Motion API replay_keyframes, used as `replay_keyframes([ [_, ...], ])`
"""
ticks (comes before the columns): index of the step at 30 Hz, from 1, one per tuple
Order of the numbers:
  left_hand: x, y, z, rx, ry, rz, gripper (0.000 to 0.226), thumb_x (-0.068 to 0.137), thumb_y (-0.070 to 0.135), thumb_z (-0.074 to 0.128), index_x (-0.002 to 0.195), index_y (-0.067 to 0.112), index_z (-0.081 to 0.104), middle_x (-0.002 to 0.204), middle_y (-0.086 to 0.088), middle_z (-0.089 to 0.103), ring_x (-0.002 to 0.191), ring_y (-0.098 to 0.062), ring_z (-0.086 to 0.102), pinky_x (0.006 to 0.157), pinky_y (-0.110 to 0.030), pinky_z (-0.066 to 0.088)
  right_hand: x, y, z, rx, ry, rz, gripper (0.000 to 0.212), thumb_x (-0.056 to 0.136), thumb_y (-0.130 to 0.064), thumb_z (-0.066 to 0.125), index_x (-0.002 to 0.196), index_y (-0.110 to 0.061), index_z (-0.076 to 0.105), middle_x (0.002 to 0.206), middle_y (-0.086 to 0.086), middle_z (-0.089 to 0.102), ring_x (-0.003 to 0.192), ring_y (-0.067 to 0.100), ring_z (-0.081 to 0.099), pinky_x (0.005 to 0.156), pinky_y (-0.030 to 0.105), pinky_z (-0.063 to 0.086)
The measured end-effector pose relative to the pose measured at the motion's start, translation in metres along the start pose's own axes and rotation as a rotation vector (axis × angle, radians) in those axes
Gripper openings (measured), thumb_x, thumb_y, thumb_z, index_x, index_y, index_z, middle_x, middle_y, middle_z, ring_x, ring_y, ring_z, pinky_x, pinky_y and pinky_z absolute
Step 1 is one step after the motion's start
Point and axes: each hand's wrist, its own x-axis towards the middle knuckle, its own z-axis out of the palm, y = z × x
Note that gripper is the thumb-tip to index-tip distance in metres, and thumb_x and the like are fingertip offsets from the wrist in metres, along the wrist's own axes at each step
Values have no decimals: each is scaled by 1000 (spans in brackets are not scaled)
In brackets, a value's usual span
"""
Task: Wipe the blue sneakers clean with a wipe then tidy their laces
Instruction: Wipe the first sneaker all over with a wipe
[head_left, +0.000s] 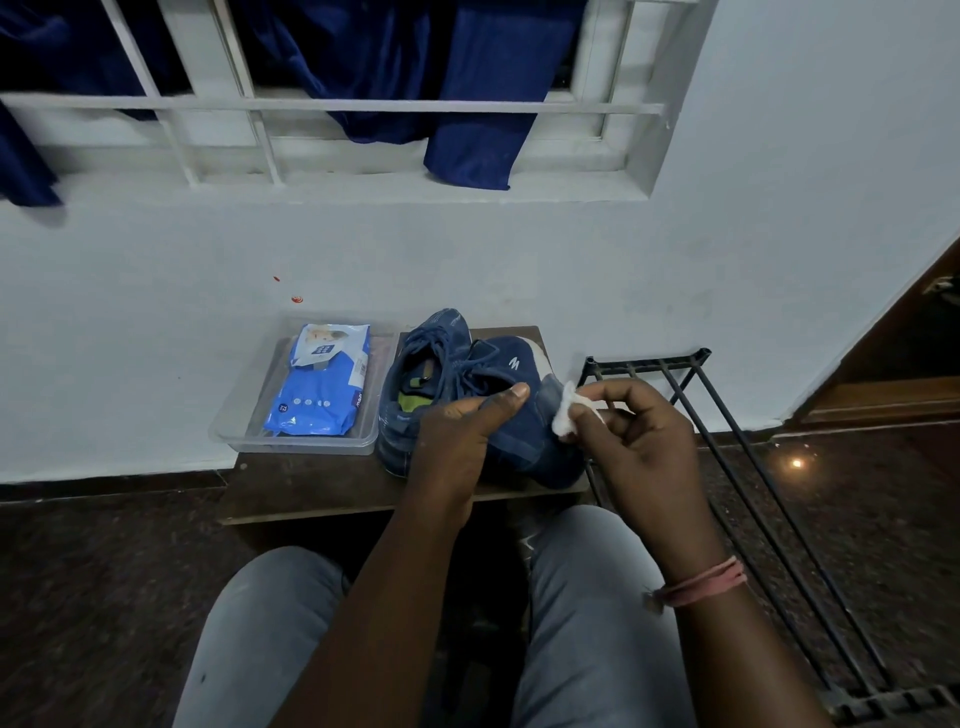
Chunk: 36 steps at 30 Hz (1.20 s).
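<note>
Hands: left (457, 421) grips the sneaker (519, 415), toe seemingly pointing away toward the wall; right (623, 415) pinches a wipe (565, 410).

Occlusions, head view
Left hand (457, 431) covers near sneaker (524, 415) heel; far sneaker (436, 358) partly hidden behind it; wipes pack (319, 387) print unreadable; rack (727, 493) cut off bottom-right.

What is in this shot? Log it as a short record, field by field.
surface: low brown table against the white wall
sneakers: two blue sneakers side by side on the table, laces loose
left hand: left hand grips the nearer sneaker at its heel end
right hand: right hand pinches a white wipe against that sneaker
wipe supply: blue wipes pack lying in a clear plastic tray, left of the sneakers
beside table: black metal rack on the floor, to the right
</note>
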Motion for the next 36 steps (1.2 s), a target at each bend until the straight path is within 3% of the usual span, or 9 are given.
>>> replay_keyframes([
  [3, -4, -4, 0, -18, -31, 17, 20, 89, 27, 78, 95, 8, 81, 96, -12, 80, 91, -28, 77, 88, -40, 60, 8, -4, 6, -115, 16, -31, 19, 88, -14, 75, 98, -24, 61, 91, 3, 72, 83, 34, 70, 71, 46, 57],
  [6, -7, -7, -2, -4, -74, 26, 22, 93, 27, 74, 98, 7, 81, 98, -14, 79, 95, -29, 77, 91, -41, 59, 20, -7, 12, -313, -25, -161, 29, 89, -11, 70, 108, -32, 64, 96, -12, 62, 89, 11, 64, 77, 23, 52],
  [9, -6, -6, -2, 42, -92, 52, 27, 98, 29, 68, 103, 5, 79, 98, -14, 79, 94, -30, 76, 88, -41, 60, 32, -5, 19, -541, -72, -240, 20, 91, -12, 66, 103, -28, 71, 101, -12, 64, 95, 2, 60, 83, 19, 49],
  [14, -4, -4, -2, 135, -78, 69, 35, 100, 40, 63, 98, 10, 79, 92, -11, 80, 89, -27, 76, 83, -41, 59, 31, -9, 20, -694, -141, -300, 22, 90, -1, 60, 99, -17, 72, 95, -10, 68, 88, 2, 57, 77, 1, 37],
  [16, -3, -2, 0, 137, -57, 69, 33, 99, 39, 64, 93, 10, 79, 88, -10, 80, 85, -26, 77, 81, -40, 59, 28, -10, 16, -747, -181, -359, 24, 89, 2, 60, 98, -18, 71, 91, -12, 66, 84, 3, 55, 77, 2, 36],
  [18, -2, 1, 2, 138, -49, 48, 32, 98, 39, 66, 91, 11, 80, 87, -10, 80, 86, -27, 77, 85, -45, 59, 26, -7, 12, -792, -204, -388, 27, 88, 3, 60, 97, -20, 70, 93, -10, 68, 88, 9, 59, 79, 14, 42],
  [22, 3, 6, 12, 190, -47, 31, 35, 94, 43, 69, 92, 10, 81, 87, -10, 80, 88, -30, 77, 91, -54, 58, 20, -4, 8, -829, -115, -449, 27, 81, 4, 57, 92, -17, 71, 90, -4, 68, 85, 17, 60, 76, 25, 43],
  [30, 10, 9, 27, 198, -42, -11, 33, 95, 39, 70, 92, 8, 81, 87, -10, 80, 90, -33, 76, 93, -53, 58, 0, 4, -10, -832, -122, -547, 35, 70, 6, 57, 90, -16, 75, 90, -2, 71, 89, 14, 58, 88, 10, 36],
  [36, 13, 4, 27, 185, -56, -22, 33, 92, 43, 72, 98, 11, 81, 92, -7, 80, 91, -27, 77, 96, -51, 57, -13, 11, -20, -647, -164, -546, 33, 77, 12, 71, 87, -19, 79, 89, -12, 73, 88, 4, 66, 82, 27, 52],
])
